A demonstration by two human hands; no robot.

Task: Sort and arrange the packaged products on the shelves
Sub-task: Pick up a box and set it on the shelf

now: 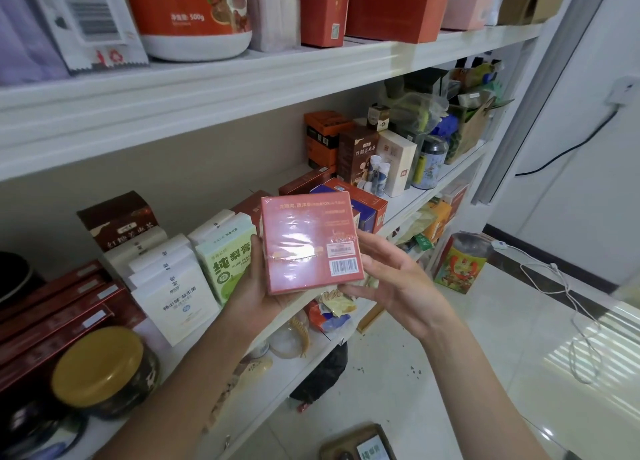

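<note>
A pink shrink-wrapped box (308,241) with a barcode at its lower right is held up in front of the middle shelf (412,199). My left hand (254,286) grips it from the left and underneath, thumb on its left edge. At the box's right edge and lower right corner my right hand (391,283) touches it with spread, nearly straight fingers. Behind the box stand a green and white carton (227,262), several white cartons (173,286) and a brown box (117,220).
Red flat boxes (55,314) and a gold-lidded jar (100,369) fill the shelf's left end. Orange, brown and blue boxes (346,161) crowd the right. The top shelf (207,78) carries a red tub and red cartons. A lower shelf holds bags. A white cable (568,300) lies on the tiled floor.
</note>
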